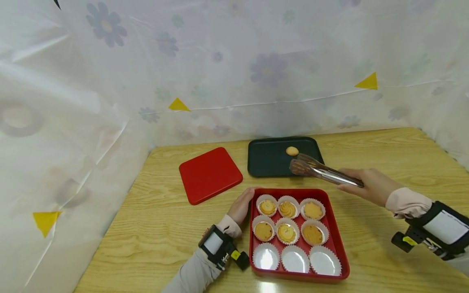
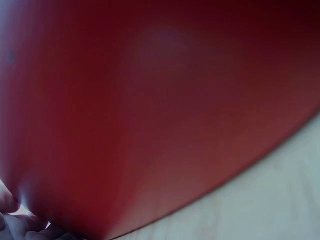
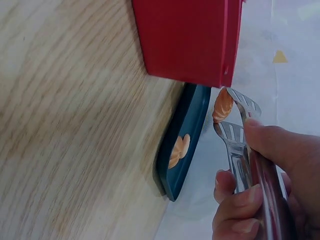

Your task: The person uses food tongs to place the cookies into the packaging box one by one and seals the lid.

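Observation:
My right hand (image 1: 370, 185) grips metal tongs (image 1: 331, 175) near their handle end. Between the slotted tips of the tongs is a ridged golden cookie (image 3: 223, 105), held over the front edge of the dark green tray (image 1: 269, 158). Beside the red box (image 1: 334, 240), my left hand (image 1: 241, 206) holds the far left corner, its fingers partly hidden by the wall. Paper cups fill the box in rows. Cookies lie in the far and middle rows, such as the round cookie (image 1: 313, 210), while the near paper cups (image 1: 294, 259) are bare inside.
A flat red lid (image 1: 210, 175) lies on the wooden table (image 1: 157, 219), left of the tray. On the tray sits a pale round cookie (image 1: 292, 151), and the right wrist view shows a ridged cookie (image 3: 175, 154) there. Flower-patterned sheeting (image 1: 227, 61) borders the table behind.

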Demonstrator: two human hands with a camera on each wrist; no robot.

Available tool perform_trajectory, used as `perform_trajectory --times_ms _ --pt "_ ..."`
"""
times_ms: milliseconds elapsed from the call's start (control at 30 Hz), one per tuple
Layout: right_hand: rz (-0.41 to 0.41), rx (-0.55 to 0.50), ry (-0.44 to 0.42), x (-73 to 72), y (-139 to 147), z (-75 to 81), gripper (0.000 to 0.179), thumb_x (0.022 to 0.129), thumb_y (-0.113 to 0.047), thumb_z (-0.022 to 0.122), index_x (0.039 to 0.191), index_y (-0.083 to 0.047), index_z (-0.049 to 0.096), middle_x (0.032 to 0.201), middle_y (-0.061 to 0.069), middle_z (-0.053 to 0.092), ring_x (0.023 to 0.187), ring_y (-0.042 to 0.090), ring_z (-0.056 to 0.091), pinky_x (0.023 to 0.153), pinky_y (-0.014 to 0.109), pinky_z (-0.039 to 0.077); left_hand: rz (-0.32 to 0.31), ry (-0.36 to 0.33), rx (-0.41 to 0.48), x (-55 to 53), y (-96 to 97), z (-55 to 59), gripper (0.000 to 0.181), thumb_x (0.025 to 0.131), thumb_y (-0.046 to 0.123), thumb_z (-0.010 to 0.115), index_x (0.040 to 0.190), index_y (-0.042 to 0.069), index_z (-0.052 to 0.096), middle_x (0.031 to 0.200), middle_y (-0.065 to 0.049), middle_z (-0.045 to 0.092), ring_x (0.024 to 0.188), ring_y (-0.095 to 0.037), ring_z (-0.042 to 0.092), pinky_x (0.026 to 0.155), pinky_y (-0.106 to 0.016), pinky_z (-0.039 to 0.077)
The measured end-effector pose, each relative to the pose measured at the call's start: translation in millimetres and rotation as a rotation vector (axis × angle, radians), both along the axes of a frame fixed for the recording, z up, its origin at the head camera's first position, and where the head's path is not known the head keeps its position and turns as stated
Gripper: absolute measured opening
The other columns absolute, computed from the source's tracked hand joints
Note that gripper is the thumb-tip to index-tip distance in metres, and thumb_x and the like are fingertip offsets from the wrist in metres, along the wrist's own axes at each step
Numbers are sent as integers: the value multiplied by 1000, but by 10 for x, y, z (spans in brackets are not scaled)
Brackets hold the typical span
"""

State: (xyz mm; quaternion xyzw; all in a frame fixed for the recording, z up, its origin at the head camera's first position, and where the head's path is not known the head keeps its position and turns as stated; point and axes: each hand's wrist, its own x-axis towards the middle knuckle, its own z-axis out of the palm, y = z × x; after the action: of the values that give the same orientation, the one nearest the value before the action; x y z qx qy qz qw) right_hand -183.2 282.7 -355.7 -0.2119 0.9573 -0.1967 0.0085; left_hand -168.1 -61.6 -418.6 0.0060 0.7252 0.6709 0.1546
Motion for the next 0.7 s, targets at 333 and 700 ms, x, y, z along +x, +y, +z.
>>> perform_trajectory --times_ms 333,700 --pt "44 -28 43 205 -81 82 54 86 -27 74 126 5 59 90 4 67 67 10 51 57 24 41 1 -11 -7 -6 1 5 41 105 35 35 134 13 55 130 -8 55 120 -22 46 110 -50 27" --pt "162 -46 101 439 -244 147 50 83 -29 76 121 1 64 91 -4 66 68 1 48 57 21 42 15 0 1 15 10 9 43 105 34 35 136 11 54 135 -9 54 126 -23 43 113 -50 24"
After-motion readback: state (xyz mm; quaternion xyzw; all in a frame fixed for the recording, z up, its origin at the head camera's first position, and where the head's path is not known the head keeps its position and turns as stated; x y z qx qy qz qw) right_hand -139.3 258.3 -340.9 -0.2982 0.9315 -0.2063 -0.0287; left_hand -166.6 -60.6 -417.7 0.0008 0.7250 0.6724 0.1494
